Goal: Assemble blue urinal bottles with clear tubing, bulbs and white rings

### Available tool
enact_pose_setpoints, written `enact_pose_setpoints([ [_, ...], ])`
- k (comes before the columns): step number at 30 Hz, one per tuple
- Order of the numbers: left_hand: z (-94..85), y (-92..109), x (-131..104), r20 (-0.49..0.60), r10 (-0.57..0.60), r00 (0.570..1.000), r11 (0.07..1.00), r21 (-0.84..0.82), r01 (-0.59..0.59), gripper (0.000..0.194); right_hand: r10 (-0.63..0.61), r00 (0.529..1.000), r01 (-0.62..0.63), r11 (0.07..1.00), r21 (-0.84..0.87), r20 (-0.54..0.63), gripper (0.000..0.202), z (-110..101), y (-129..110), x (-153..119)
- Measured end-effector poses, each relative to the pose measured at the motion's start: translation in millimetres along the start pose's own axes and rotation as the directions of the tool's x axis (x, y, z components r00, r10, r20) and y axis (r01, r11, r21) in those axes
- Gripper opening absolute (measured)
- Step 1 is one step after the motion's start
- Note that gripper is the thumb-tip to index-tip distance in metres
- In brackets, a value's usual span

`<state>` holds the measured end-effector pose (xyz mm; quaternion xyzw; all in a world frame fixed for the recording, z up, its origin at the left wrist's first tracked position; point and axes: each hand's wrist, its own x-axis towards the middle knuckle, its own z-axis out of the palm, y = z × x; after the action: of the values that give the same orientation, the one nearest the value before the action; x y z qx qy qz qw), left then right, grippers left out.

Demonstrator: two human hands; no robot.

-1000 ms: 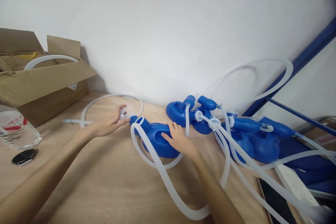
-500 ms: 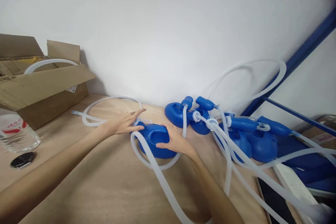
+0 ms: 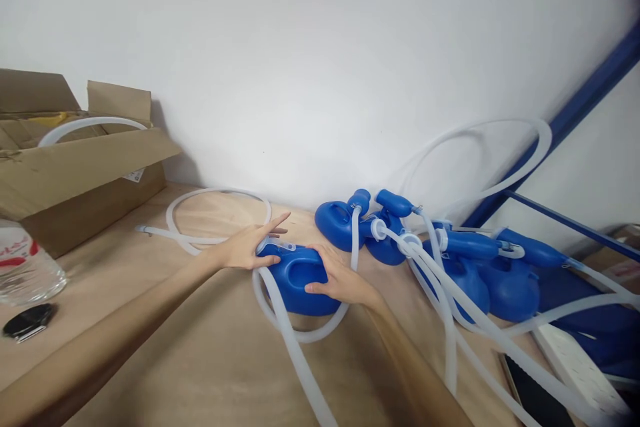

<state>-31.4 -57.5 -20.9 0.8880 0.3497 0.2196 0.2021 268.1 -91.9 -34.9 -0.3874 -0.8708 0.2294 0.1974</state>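
Observation:
A blue plastic container with a handle opening lies on the wooden table in front of me. My left hand rests at its neck end, fingers apart, beside a clear plastic cap piece. My right hand grips the container's right side, with its thumb near the handle. A white translucent tube runs from the neck end down toward the bottom edge, and a loop of tube passes around the container. Another tube curls on the table behind my left hand.
An open cardboard box is at left, near a water bottle and a black watch-like object. Several blue containers with tubes lie at right, near a dark phone and a white power strip.
The view has shifted slightly, so most things sit lower. The clear cap piece at the neck shows more, and the tube beside the container lies a little differently. My right hand stays on the container.

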Motion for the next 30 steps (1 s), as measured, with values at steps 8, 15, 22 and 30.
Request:
enact_pose_setpoints([
  [8,4.6,0.8,1.1,-0.051,-0.096,0.994,0.995,0.008,0.097,0.093,0.049,0.999,-0.047,0.995,0.093,-0.016,0.073,-1.4,-9.0,3.7],
  [15,-14.8,21.8,-27.6,-0.205,-0.139,0.969,0.903,0.376,0.209,0.067,0.205,0.963,-0.203,0.979,0.032,-0.177,0.041,12.3,-15.8,1.8],
  [22,-42.5,-27.8,-116.6,-0.044,-0.454,0.890,0.790,0.442,0.425,0.064,0.227,0.936,-0.227,0.973,0.032,-0.267,0.031,12.4,-4.3,-18.3],
  [30,-74.4,-89.4,-164.2,-0.497,-0.481,0.722,0.756,0.183,0.629,0.046,0.282,0.910,-0.184,0.932,0.313,-0.304,0.038,-11.4,-8.4,-33.0],
])
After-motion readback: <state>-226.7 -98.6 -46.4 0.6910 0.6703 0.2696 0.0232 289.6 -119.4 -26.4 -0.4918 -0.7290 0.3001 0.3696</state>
